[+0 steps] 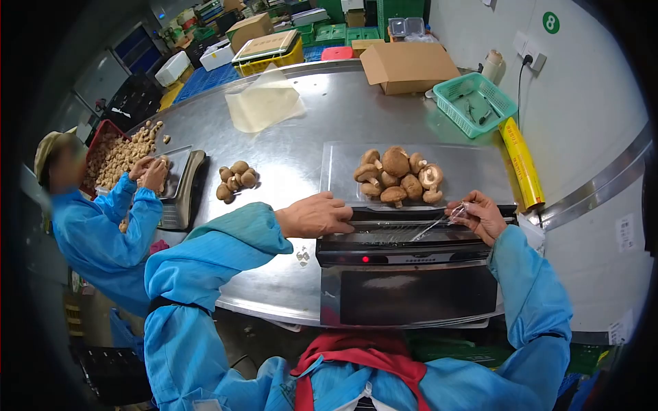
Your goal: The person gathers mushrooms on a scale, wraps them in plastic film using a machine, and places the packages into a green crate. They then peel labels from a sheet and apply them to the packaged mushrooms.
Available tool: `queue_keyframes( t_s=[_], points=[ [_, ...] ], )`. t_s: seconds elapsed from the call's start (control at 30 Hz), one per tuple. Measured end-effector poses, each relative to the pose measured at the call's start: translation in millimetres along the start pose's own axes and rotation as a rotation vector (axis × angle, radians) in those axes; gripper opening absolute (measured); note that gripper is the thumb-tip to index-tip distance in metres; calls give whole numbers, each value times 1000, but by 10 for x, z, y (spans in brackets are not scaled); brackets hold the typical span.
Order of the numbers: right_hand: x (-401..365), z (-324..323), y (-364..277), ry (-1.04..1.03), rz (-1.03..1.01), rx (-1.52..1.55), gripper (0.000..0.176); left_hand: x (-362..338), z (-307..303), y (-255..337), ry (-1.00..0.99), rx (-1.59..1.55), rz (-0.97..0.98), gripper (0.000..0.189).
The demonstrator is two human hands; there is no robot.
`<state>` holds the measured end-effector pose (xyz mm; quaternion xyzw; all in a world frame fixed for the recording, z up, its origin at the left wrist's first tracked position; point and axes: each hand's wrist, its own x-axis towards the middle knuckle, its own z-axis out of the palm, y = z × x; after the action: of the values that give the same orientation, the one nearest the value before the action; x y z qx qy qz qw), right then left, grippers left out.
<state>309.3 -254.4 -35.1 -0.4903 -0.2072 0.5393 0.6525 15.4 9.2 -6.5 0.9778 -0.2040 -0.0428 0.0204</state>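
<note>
My right hand point(481, 217) pinches a bunched edge of clear plastic wrap point(432, 226) over the right end of a black film-wrapping machine point(404, 255). A red light glows on the machine's front. At its left end, my left hand point(317, 215) has its fingers bent and pressed together beside the film; what lies under the fingertips is hidden. Just beyond the machine, a heap of brown shiitake mushrooms point(396, 163) lies on a clear sheet-like surface point(473, 161). Several show their pale stems.
A smaller mushroom pile point(236, 179) lies left on the steel table point(288, 154). Another person point(103, 219) handles mushrooms at a scale point(184, 185), by a red crate point(103, 131). Behind are a cardboard box point(411, 65) and green basket point(474, 103); a yellow roll point(522, 164) lies right.
</note>
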Motion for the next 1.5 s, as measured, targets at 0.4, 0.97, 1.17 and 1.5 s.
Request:
queue_keyframes(
  t_s=[0.4,0.97,1.17,1.5],
  points=[
    [-719,579,-1079,-2,-625,-60,16,-278,-1010,608,1219,-1256,-251,8],
    [1610,-373,-541,-208,-815,-2173,59,574,354,-1314,278,-117,-426,47],
    [1450,-245,-311,-184,-703,-2163,47,644,406,-1177,251,-34,-546,43],
    [481,139,-110,-110,-13,-536,32,508,402,-240,544,-1076,-634,43]
  ],
)
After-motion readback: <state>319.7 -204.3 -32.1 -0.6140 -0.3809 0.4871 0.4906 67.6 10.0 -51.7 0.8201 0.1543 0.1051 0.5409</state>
